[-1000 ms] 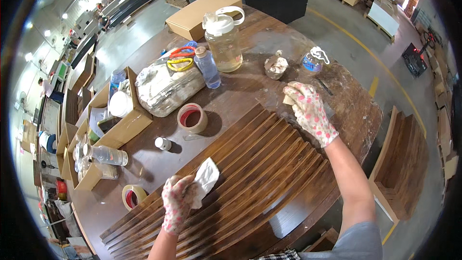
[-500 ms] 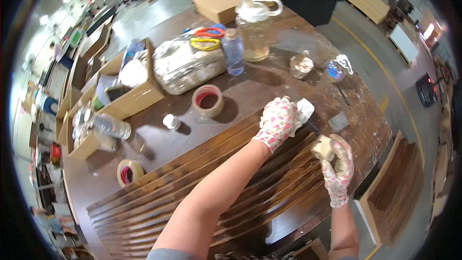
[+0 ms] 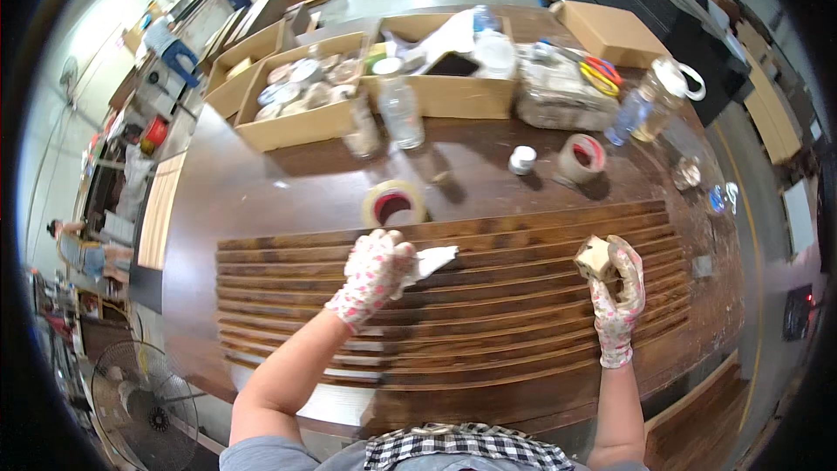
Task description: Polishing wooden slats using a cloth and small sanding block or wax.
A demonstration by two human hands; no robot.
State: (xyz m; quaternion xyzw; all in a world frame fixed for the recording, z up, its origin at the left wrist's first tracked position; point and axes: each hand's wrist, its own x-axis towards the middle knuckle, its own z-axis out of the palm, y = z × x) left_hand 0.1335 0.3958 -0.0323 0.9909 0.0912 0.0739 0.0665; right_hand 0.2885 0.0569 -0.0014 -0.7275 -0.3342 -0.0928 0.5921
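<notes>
Several long dark-brown wood strips [image 3: 506,331] lie side by side across the table. My left hand [image 3: 373,272], in a white glove with a pink pattern, is closed on a crumpled white wipe [image 3: 432,262] above the far strips, left of the middle. Over their right part, my right hand [image 3: 621,296], gloved the same way, grips a beige angular block [image 3: 594,257] between thumb and fingers. Its material I cannot make out. Just beyond my left hand stands a roll of tape [image 3: 380,202].
Along the far side are cardboard boxes [image 3: 296,133] of supplies, a clear bottle [image 3: 401,113], a wrapped bundle [image 3: 558,109] with scissors [image 3: 600,77], another tape roll [image 3: 582,160], a small white bottle [image 3: 522,160] and a large jug [image 3: 663,96]. A floor fan [image 3: 144,410] stands lower left.
My left hand has moved with the wipe from the right ends of the strips toward their left part. The view has swung left. My right hand still holds the block.
</notes>
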